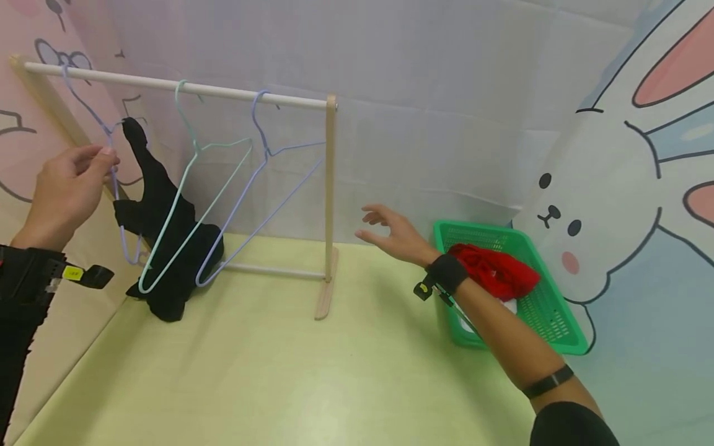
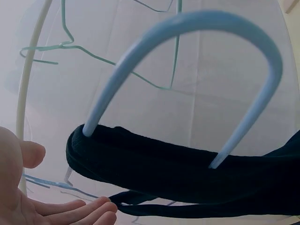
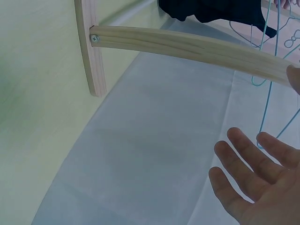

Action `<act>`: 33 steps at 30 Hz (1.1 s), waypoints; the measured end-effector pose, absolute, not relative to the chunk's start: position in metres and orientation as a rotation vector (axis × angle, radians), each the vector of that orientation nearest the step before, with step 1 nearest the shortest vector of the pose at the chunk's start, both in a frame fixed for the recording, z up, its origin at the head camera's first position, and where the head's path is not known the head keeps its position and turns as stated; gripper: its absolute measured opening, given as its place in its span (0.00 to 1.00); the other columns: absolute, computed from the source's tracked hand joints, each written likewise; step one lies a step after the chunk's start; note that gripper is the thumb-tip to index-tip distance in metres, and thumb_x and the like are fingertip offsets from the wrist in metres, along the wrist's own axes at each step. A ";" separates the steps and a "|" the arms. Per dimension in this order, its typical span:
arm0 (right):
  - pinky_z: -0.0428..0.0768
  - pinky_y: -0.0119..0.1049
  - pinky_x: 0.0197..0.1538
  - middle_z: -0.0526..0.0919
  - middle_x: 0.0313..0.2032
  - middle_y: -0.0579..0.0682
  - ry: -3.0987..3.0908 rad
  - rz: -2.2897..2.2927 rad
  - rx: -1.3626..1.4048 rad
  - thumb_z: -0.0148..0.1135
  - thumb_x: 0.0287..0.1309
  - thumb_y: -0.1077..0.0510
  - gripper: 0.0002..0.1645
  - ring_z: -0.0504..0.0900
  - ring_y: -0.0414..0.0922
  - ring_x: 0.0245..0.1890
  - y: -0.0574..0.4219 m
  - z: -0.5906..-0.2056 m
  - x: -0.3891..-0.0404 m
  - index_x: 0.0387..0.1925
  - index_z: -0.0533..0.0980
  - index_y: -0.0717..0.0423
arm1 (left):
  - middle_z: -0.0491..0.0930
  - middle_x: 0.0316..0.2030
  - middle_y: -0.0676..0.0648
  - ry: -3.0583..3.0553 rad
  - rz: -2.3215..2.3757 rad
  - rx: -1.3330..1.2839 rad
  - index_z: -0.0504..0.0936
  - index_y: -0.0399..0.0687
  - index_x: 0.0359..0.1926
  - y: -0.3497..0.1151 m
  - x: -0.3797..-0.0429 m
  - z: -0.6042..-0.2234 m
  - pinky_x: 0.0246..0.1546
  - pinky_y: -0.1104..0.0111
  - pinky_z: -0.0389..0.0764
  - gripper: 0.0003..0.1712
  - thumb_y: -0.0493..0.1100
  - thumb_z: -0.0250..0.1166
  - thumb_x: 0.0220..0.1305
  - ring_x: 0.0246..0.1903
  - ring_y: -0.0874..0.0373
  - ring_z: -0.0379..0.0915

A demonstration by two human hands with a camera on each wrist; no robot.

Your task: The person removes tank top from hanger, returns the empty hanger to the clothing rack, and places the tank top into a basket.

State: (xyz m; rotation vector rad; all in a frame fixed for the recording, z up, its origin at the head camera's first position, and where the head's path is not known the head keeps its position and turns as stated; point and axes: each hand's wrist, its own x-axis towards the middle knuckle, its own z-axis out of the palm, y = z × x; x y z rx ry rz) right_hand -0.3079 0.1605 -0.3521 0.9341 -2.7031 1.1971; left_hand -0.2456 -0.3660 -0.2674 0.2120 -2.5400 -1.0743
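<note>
A black garment hangs partly on the leftmost lilac hanger, which is hooked on the rack's white rod. In the left wrist view, the hanger's rounded end comes out of a fold of the black cloth. My left hand is beside that hanger, thumb spread from the fingers, fingertips at a thin black strap. Whether they press it is unclear. With nothing in it, my right hand hovers between rack and basket, fingers spread in the right wrist view.
A mint hanger and another lilac hanger hang farther right on the rod. The rack's wooden upright stands left of my right hand. Beside the right forearm sits a green basket with red cloth and something white.
</note>
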 end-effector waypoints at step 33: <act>0.67 0.46 0.76 0.75 0.71 0.60 -2.620 1.396 0.951 0.70 0.72 0.50 0.44 0.72 0.55 0.74 0.095 -0.350 -0.326 0.80 0.62 0.58 | 0.77 0.35 0.77 -2.590 -1.248 0.082 0.66 0.39 0.78 -0.378 -0.265 -0.270 0.72 0.53 0.72 0.43 0.69 0.45 0.82 0.34 0.84 0.78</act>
